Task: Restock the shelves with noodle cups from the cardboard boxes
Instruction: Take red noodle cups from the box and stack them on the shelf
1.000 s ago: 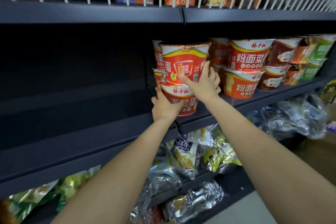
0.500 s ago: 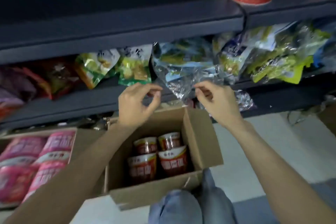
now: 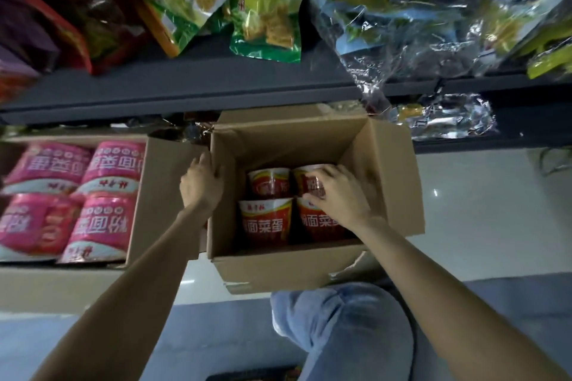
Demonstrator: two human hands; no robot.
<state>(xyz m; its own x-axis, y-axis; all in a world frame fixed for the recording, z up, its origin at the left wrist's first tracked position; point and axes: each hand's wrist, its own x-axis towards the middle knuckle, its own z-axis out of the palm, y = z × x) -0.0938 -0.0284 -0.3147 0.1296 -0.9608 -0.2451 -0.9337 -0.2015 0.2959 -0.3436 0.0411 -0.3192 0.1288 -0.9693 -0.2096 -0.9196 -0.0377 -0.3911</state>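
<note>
A dark shelf runs across the far side. On the floor below it sits an open cardboard box holding four red noodle cups. The left hand grips the box's left wall. The right hand curls round the far-right cup, its grip closed on it.

A: What's hidden in the box?
B: The right hand covers most of the far right cup.
A: And the left hand?
B: Its fingertips are unclear.
</note>
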